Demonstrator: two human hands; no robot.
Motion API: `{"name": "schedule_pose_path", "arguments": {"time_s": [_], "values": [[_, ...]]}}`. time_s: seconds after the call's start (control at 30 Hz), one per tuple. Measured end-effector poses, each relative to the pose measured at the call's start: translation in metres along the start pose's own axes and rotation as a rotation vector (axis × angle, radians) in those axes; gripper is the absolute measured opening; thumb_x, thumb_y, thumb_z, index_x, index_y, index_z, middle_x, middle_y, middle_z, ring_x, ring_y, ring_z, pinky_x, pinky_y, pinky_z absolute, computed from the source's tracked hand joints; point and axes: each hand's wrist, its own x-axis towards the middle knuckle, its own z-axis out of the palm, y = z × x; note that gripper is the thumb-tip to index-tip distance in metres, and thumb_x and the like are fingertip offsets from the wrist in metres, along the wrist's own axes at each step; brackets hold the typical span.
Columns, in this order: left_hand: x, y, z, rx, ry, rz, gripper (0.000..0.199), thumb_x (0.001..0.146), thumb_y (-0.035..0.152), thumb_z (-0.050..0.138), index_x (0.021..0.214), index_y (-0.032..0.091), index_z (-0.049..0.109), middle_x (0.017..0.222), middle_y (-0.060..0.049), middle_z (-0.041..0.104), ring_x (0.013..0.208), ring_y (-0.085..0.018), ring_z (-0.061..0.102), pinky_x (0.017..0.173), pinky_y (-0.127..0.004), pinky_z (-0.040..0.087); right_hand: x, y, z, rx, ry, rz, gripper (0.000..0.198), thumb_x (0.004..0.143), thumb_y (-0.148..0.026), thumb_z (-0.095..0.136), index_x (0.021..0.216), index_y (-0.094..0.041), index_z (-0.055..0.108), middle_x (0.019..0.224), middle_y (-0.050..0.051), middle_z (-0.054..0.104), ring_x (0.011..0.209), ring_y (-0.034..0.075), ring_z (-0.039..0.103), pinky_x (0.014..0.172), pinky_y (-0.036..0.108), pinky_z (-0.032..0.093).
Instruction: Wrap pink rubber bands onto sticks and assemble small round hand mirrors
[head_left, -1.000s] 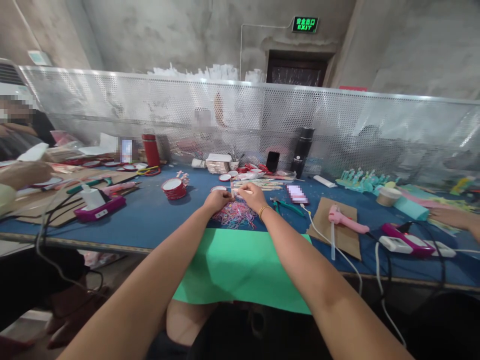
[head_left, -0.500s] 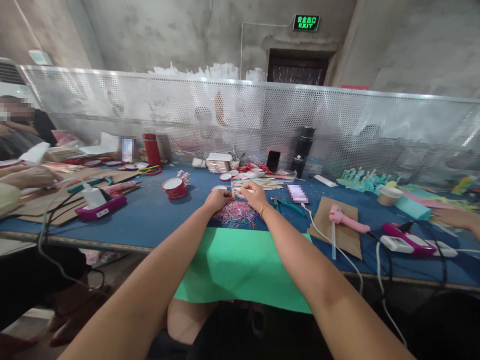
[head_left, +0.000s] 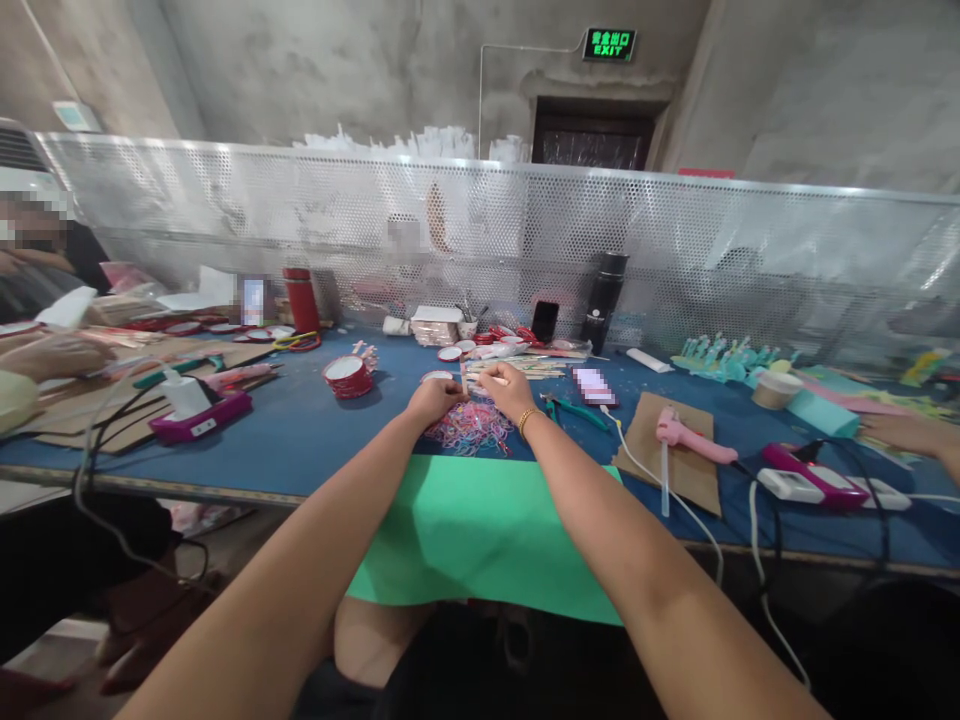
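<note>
My left hand (head_left: 435, 399) is closed, its fingertips pinched on a thin pale strip (head_left: 464, 377) that stands upright. Close beside it on the right, my right hand (head_left: 511, 391) is also closed, with a slim pale stick (head_left: 495, 380) between its fingers. Finer detail at the fingertips is too small to make out. Just below both hands lies a heap of multicoloured loops of string or elastic (head_left: 469, 430) on the blue table (head_left: 285, 440). A green sheet (head_left: 487, 530) covers my lap under the forearms.
To the left stand a stack of red-rimmed discs (head_left: 347, 377) and a red bottle (head_left: 301, 300). Pliers (head_left: 577, 412), a pink glue gun (head_left: 694, 437) on cardboard (head_left: 645, 455), and a power strip (head_left: 814, 477) with cables lie right. Co-workers' hands (head_left: 56, 357) show at both sides.
The whole view has shifted very slightly. Both hands keep the same pinched hold over the heap, with no clear movement.
</note>
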Motion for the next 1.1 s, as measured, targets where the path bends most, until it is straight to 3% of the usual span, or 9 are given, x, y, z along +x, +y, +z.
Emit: {"name": "schedule_pose_path", "arguments": {"time_s": [0.47,0.67,0.83,0.97,1.1], "values": [[0.0014,-0.0046,0.0033,-0.019,0.019,0.024,0.032,0.067,0.046,0.068,0.078,0.017,0.077,0.066,-0.001,0.069,0.063,-0.015,0.056,0.060,-0.025,0.036,-0.0028,-0.0076,-0.0019,-0.028,-0.033,-0.027,0.021,0.074,-0.043,0.059,0.074,-0.023,0.063,0.079,0.000,0.070,0.079,0.019,0.065,0.076,0.031,0.051],[0.0024,-0.0054,0.0045,-0.015,0.007,0.041,0.032,0.069,0.043,0.066,0.084,0.017,0.078,0.075,-0.002,0.072,0.068,-0.016,0.058,0.061,-0.025,0.038,-0.0025,-0.0056,-0.0048,-0.020,0.005,0.038,0.020,0.075,-0.042,0.058,0.075,-0.023,0.062,0.081,0.000,0.071,0.081,0.018,0.066,0.078,0.030,0.051],[0.0047,-0.0080,0.0058,-0.024,0.007,0.043,0.031,0.068,0.044,0.067,0.081,0.018,0.077,0.070,0.000,0.070,0.065,-0.015,0.057,0.060,-0.025,0.037,-0.0035,-0.0085,-0.0042,-0.035,-0.039,0.007,0.022,0.074,-0.043,0.059,0.076,-0.022,0.064,0.081,0.000,0.071,0.080,0.018,0.065,0.078,0.031,0.051],[0.0054,-0.0077,0.0057,-0.025,0.013,0.035,0.031,0.066,0.044,0.069,0.079,0.018,0.077,0.066,0.000,0.069,0.064,-0.015,0.056,0.060,-0.025,0.036,-0.0025,-0.0061,-0.0055,-0.017,-0.012,0.062,0.019,0.074,-0.042,0.058,0.076,-0.023,0.061,0.081,0.000,0.071,0.081,0.019,0.067,0.077,0.030,0.052],[0.0051,-0.0066,0.0056,-0.041,0.007,0.023,0.032,0.065,0.045,0.068,0.082,0.018,0.077,0.070,-0.001,0.070,0.065,-0.016,0.057,0.061,-0.025,0.037,-0.0022,-0.0061,-0.0053,-0.038,-0.027,0.013,0.021,0.075,-0.044,0.057,0.075,-0.023,0.062,0.081,0.000,0.071,0.081,0.019,0.065,0.078,0.031,0.052]]}}
